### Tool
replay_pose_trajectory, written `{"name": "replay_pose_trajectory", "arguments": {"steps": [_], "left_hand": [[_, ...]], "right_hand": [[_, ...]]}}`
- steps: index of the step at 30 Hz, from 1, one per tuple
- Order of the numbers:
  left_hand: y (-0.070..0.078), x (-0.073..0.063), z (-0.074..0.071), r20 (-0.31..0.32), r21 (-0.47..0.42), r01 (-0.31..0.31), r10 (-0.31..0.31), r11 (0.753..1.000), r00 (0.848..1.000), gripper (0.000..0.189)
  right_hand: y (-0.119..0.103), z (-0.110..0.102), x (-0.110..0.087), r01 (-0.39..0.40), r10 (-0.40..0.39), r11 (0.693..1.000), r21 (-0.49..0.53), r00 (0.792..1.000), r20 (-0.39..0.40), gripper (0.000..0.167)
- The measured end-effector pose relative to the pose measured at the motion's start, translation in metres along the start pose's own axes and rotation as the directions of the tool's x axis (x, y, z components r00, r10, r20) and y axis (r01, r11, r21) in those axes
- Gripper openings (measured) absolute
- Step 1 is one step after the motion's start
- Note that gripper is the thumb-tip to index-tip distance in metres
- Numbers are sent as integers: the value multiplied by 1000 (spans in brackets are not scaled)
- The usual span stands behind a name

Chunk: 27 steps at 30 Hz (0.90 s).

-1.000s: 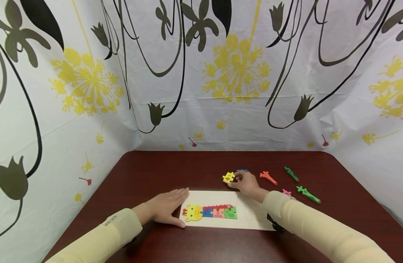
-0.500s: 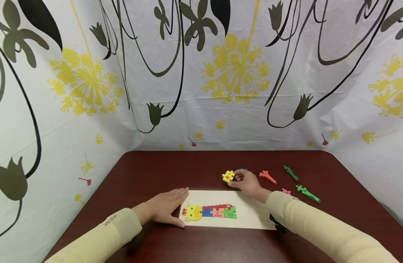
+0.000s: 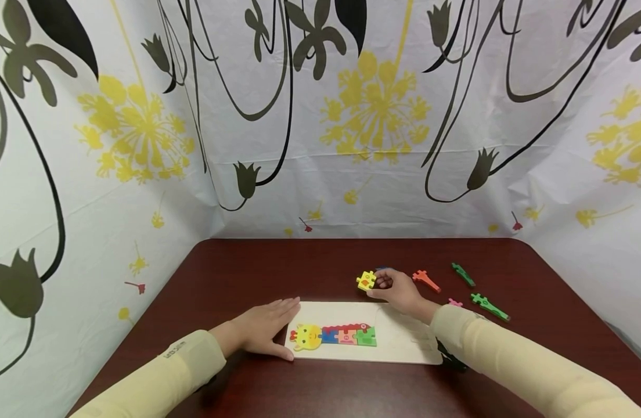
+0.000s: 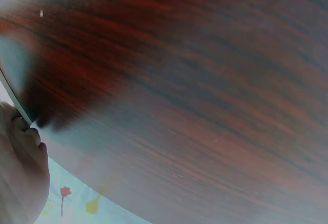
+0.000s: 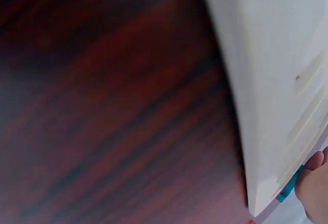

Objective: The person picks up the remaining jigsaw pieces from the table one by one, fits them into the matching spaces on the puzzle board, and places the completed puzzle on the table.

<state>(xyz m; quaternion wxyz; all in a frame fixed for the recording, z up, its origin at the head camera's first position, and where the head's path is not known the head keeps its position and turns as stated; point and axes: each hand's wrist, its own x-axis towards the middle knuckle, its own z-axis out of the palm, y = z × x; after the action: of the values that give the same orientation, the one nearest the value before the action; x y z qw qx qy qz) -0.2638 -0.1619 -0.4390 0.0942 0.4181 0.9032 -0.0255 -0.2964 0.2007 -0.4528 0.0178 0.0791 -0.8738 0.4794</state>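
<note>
My right hand (image 3: 401, 293) pinches a yellow jigsaw puzzle piece (image 3: 366, 281) just beyond the far edge of a pale wooden puzzle board (image 3: 404, 345). Straight-fingered, my left hand (image 3: 265, 328) rests against the board's left end; the left wrist view shows part of that hand (image 4: 23, 167) at its lower left. Set in the board are a yellow giraffe head (image 3: 308, 337) and blue, pink and green neck pieces (image 3: 348, 337) with a red wavy strip. Grooves on the board (image 5: 287, 80) show in the right wrist view.
Loose on the dark table (image 3: 278, 267) lie an orange piece (image 3: 427, 281), two green pieces, one far (image 3: 463, 275) and one nearer (image 3: 490, 307), and a pink piece (image 3: 455, 302) partly behind the right sleeve. A blue piece (image 3: 384, 269) is mostly hidden behind my right hand.
My right hand has shifted slightly to the right with the yellow puzzle piece. My left hand stays on the board's end.
</note>
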Motion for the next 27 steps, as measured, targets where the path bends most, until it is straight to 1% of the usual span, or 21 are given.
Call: {"name": "replay_pose_trajectory", "arguments": {"steps": [4,14,21,24,27], "left_hand": [[1,0,0,-1,0,2,-2,1000,1000,110],[0,1,0,6,1,7,-7,1000,1000,110],[1,1,0,2,3,6,-6,1000,1000,109],[2,1,-2,1,4,5,-5,1000,1000,109],[2,0,-2,2,1,7,-7,1000,1000,109]], "right_hand": [[2,-3,-4,5,-5,1000,-8,1000,23,43],[0,-10,-16,-4,6,999,-49,999,38,47],[-2,-19,-26,-6,8,998,-63,999,34,47],[-1,-22,-29,2,0,998,-65,999,36,48],[1,-25,-33,27,-23,996,-82,999,44,48]]}}
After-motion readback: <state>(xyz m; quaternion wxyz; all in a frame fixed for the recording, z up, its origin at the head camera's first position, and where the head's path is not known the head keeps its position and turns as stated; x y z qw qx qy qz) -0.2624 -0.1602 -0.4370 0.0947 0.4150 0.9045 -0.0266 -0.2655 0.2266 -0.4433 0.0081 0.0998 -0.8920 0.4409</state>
